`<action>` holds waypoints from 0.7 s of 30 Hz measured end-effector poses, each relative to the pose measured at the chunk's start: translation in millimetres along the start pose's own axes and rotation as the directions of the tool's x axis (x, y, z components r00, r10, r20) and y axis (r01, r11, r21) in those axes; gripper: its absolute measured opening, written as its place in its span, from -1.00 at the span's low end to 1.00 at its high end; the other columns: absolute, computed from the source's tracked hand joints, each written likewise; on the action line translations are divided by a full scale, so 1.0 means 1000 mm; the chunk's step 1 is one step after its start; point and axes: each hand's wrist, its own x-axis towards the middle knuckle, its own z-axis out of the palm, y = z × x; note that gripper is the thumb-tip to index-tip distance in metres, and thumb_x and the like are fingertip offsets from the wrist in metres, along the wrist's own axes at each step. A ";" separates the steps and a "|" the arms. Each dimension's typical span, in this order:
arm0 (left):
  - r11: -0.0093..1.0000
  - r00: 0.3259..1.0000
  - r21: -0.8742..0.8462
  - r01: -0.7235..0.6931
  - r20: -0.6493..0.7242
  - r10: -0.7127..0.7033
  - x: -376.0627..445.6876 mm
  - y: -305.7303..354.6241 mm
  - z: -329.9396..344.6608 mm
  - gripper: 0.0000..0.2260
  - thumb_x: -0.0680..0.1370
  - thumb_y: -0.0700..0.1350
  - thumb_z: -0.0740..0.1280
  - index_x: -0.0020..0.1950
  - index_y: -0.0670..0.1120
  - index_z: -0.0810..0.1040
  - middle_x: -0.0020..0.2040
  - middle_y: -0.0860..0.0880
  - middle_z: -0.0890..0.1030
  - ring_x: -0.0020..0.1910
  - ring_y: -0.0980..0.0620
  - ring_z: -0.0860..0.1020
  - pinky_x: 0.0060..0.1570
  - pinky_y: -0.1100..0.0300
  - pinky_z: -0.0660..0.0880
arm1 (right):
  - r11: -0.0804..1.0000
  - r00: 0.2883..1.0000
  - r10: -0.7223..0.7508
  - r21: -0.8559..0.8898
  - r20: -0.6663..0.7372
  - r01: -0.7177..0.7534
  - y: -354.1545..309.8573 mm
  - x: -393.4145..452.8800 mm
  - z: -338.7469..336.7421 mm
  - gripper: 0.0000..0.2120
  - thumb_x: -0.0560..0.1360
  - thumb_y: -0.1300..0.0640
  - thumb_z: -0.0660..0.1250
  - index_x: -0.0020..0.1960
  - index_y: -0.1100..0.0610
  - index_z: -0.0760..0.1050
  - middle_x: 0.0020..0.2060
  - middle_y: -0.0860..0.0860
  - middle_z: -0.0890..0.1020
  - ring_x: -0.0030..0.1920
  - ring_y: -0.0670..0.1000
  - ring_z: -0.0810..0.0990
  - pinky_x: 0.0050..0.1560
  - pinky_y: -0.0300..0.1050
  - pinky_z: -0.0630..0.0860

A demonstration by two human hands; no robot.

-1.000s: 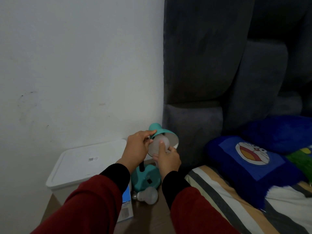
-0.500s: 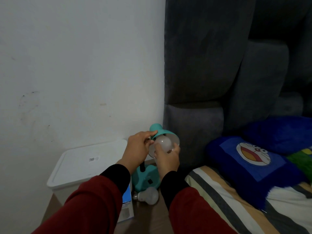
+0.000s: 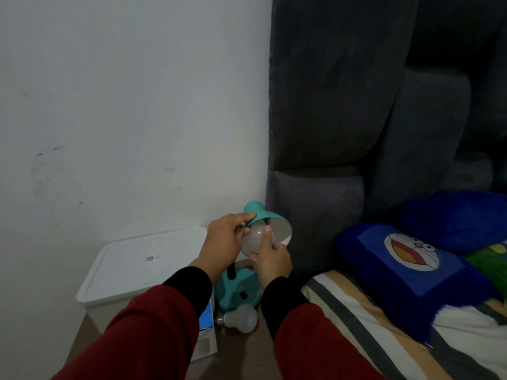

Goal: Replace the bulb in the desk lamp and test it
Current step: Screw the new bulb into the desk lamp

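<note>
Lamp [image 3: 241, 290], teal, stands on the brown counter [image 3: 241, 355] between a white lidded bin [image 3: 142, 266] and the bed [image 3: 384, 325], its neck largely hidden behind the wrists. The left hand [image 3: 223, 239] pinches the shade [image 3: 270, 222], whose mouth tips down and to the right, while the right hand [image 3: 271, 259] closes around a frosted bulb [image 3: 253, 239] at that mouth, base hidden inside the shade. A second bulb [image 3: 241, 318] lies beside the lamp's foot, screw base pointing left toward a box [image 3: 207, 338] partly covered by the left sleeve.
</note>
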 end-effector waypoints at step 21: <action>1.000 1.000 -0.007 0.003 0.020 -0.003 0.001 0.001 0.000 -0.68 0.49 -0.33 0.32 0.21 -0.08 0.57 0.13 -0.16 0.62 0.06 0.00 0.58 0.03 0.52 0.31 | 0.977 0.998 0.051 0.208 0.030 -0.056 0.001 0.009 -0.004 -0.47 0.44 -0.11 0.36 0.29 0.14 0.35 0.06 0.22 0.61 -0.15 0.08 0.67 -0.02 0.00 0.64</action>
